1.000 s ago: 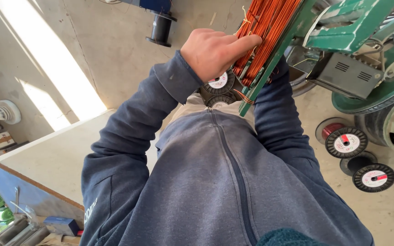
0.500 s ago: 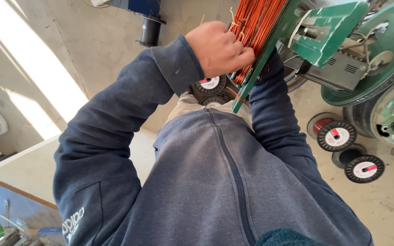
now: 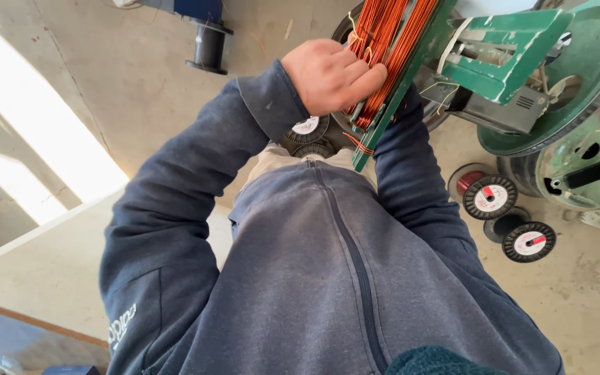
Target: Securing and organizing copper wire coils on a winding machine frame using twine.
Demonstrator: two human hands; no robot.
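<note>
My left hand (image 3: 330,75) is closed around a bundle of orange copper wire (image 3: 392,38) wound on a flat green former (image 3: 383,132), held up in front of my chest. My right sleeve (image 3: 411,187) reaches up behind the former, and the right hand itself is hidden behind it. I wear a dark blue zipped hoodie (image 3: 328,278). The former is attached to a green winding machine (image 3: 515,42) at the upper right.
On the concrete floor lie two black wire spools with white labels (image 3: 489,196) (image 3: 529,242), and more spools (image 3: 307,129) below my left hand. A tall black spool (image 3: 210,45) stands at the top. Large green discs (image 3: 592,62) fill the right edge.
My left hand keeps its grip on the copper wire at about the same spot. The view has drifted a little, showing more of the green machine at the right.
</note>
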